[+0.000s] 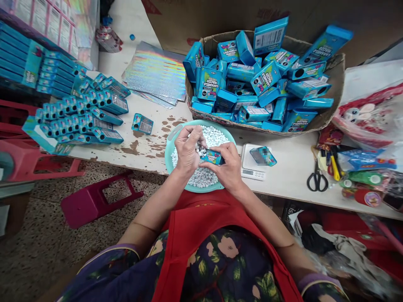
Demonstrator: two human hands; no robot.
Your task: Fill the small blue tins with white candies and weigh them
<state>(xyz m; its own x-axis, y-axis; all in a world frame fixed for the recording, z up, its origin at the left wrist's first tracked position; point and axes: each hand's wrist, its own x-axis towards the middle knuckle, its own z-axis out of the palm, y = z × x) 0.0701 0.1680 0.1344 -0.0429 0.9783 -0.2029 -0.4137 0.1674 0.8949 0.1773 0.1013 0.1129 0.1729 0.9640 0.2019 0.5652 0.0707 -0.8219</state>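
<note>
A mint-green basin (pixel 170 153) full of small white pieces (pixel 203 178) stands at the table's front edge, in front of my body. Over it, my right hand (pixel 227 162) grips a small blue box (pixel 211 157) between thumb and fingers, its printed face up. My left hand (pixel 189 149) is at the box's left end, with its fingers closed around some whitish pieces (pixel 201 149). Just right of the basin, a white scale (pixel 253 173) bears a blue packet (pixel 266 155), partly blurred out.
Behind the basin, a cardboard carton (pixel 338 90) holds many blue boxes. More boxes (pixel 75 119) lie in rows at left, near one single box (pixel 142 123) and silvery sheets (pixel 157 73). Black scissors (pixel 317 178) and bagged items are at right. A magenta stool (pixel 85 205) lies on the floor.
</note>
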